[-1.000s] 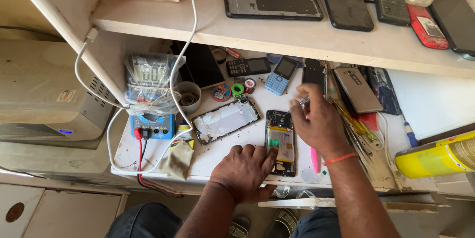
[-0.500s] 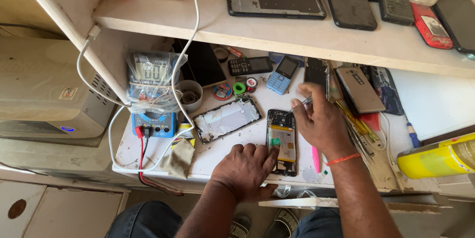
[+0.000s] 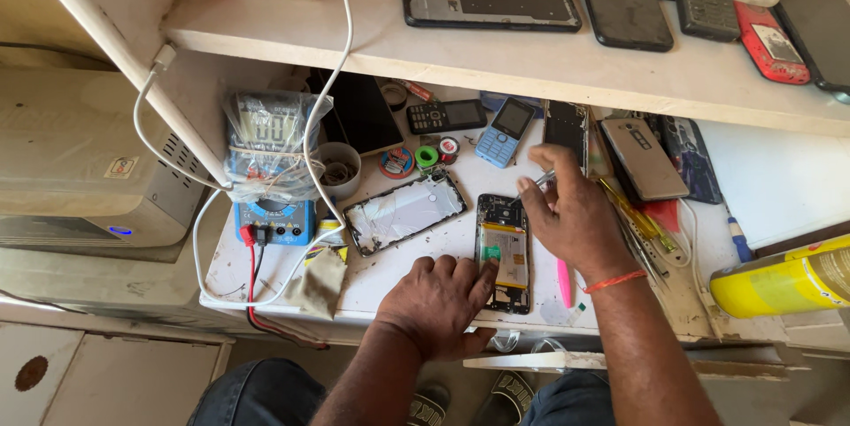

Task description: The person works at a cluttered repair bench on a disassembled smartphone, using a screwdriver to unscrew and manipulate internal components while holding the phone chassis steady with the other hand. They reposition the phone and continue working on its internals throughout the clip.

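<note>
An opened smartphone lies flat near the front edge of a white workbench, its back cover off. Inside its dark frame a pale battery with a yellowish label fills the middle, a small green tab sits at the battery's left edge, and dark circuit parts show at both ends.

The left hand rests palm down on the bench just left of the phone, fingers spread, fingertips pressing the phone's left edge to steady it; it grips nothing. The right hand hovers over the phone's upper right corner, fingers pinched around a thin metal tool whose tip points at the phone's top end. An orange band circles that wrist.

Just left of the phone lies a detached phone frame with a silvery inside, tilted. Further left stands a blue multimeter wrapped in clear plastic. Just right of the phone lies a pink pen-like tool. Behind the phone sit a small blue keypad phone and rolls of tape. Far to the right lies a yellow can.
</note>
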The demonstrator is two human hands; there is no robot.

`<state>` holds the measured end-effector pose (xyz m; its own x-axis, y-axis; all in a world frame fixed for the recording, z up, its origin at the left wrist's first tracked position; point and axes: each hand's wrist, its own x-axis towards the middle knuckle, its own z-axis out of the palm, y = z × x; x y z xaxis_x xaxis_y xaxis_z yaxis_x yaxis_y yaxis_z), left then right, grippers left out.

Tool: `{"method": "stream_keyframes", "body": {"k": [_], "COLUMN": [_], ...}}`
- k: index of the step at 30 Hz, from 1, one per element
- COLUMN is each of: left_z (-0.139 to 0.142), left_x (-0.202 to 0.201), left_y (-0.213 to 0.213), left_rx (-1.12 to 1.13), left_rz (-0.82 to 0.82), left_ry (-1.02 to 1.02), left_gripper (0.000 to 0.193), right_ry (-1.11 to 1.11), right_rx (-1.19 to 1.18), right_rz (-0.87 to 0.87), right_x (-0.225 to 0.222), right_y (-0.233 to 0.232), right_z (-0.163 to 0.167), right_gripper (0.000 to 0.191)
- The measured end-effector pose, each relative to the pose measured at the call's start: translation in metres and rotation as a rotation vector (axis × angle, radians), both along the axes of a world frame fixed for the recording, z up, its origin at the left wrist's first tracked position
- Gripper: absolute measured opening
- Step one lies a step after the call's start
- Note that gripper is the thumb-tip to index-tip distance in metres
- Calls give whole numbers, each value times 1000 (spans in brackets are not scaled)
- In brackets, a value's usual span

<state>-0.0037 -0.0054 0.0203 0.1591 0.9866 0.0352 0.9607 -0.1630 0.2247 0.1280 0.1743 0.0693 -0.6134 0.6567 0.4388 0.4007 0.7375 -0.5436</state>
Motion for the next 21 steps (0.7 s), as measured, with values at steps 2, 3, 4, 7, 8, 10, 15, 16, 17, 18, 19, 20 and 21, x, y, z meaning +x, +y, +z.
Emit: {"method": "stream_keyframes", "body": {"k": [2, 3, 4, 7, 8, 10, 15, 16, 17, 18, 19, 20, 21], "left_z": [0, 0, 0, 0, 0, 0, -1, -1, -2, -2, -2, -2, -2], "left_x": [0, 0, 0, 0, 0, 0, 0, 0, -1, -1, 0, 0, 0], "left_y": [0, 0, -1, -1, -1, 0, 0, -1, -2, -1, -1, -1, -1], "left_rx": [5, 3, 2, 9, 15, 22, 36, 47, 31, 15, 1, 21, 42], "left_rz": [2, 6, 10, -1, -3, -2, -10, -11, -7, -6, -5, -9, -12], "left_ry": [-1, -3, -8, -12, -7, 3, 9, 12, 15, 16, 19, 12, 7], "left_gripper": [91, 91, 91, 91, 91, 90, 90, 91, 91, 91, 91, 91, 91], "right_ry": [-25, -148, -272, 75, 34, -49, 24, 66, 4, -59, -122, -73, -23], "right_rx": [-40, -7, 27, 221, 157, 25, -65, -177, -56, 67, 190, 85, -19], "right_rz": [-27, -149, -270, 45, -17, -135, -51, -2, -61, -121, -181, -121, -61], "right_x": [-1, -2, -2, -1, -1, -1, 3, 3, 2, 1, 0, 0, 0], "right_y": [-1, -1, -1, 0, 0, 0, 2, 2, 1, 1, 1, 1, 1], "right_z": [0, 0, 0, 1, 0, -1, 1, 0, -1, -1, -2, -2, -2], "right_gripper": [32, 30, 30, 33, 31, 29, 33, 34, 31, 30, 29, 33, 37]}}
